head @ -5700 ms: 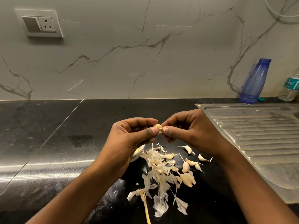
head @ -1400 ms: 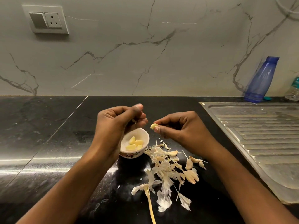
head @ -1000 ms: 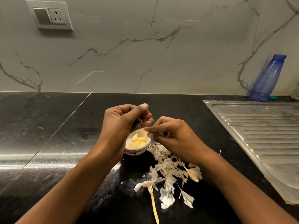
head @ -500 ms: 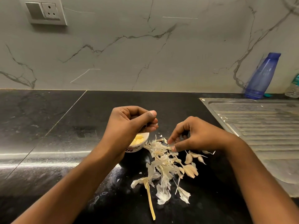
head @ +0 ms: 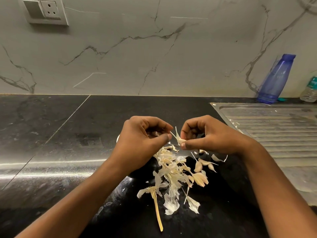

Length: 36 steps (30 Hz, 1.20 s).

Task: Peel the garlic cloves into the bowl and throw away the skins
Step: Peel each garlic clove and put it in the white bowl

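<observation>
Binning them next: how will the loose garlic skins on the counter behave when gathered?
The garlic skins look thin and curled, so probably light and floppy. Being separate flakes, they would likely scatter when pushed.

Two hands get counted, left hand (head: 137, 146) and right hand (head: 211, 137), with one garlic clove (head: 180, 139) pinched between. Roughly five loose cloves (head: 198, 166) are spotted, one skin pile (head: 169, 170), a blue bottle (head: 276, 78) plus a clear bottle (head: 311, 91), one socket plate (head: 44, 12).

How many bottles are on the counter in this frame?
2. A translucent blue plastic bottle stands by the marble wall behind the steel drainboard; a clear plastic water bottle stands to its right, cut off by the frame edge. More could lie out of view.
</observation>
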### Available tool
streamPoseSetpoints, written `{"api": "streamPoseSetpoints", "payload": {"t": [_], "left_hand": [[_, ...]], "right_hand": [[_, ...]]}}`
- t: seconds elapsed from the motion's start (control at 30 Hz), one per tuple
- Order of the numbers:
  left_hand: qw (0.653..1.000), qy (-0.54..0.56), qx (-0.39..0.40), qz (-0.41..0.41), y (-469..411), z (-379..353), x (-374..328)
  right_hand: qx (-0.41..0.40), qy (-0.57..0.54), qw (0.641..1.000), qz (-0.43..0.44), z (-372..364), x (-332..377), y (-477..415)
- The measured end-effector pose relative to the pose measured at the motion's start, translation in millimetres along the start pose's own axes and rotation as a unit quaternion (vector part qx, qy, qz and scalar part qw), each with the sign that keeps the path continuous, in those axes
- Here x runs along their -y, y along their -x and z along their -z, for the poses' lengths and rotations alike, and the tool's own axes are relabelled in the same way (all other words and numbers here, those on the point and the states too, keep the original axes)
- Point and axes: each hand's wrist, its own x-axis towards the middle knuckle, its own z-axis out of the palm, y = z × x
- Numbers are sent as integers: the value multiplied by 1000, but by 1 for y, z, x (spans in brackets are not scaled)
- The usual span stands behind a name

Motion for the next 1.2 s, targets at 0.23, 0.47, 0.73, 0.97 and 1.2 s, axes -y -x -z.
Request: {"api": "streamPoseSetpoints", "payload": {"t": [0.23,0.47,0.73,0.97,1.2], "left_hand": [[999,-32,32,4,2,-3,-2],[999,19,45,19,2,-6,-1],[998,70,4,8,0,-4,-5],[994,103,-4,37,0,-3,-4],[991,121,13,57,1,-4,-5]], "right_hand": [[-33,-39,998,47,-1,0,0],[-58,-102,989,92,0,4,2],[-93,-174,977,80,-5,4,-1],[-117,-155,978,81,-10,2,-6],[-123,-115,981,96,-14,3,-7]]}}
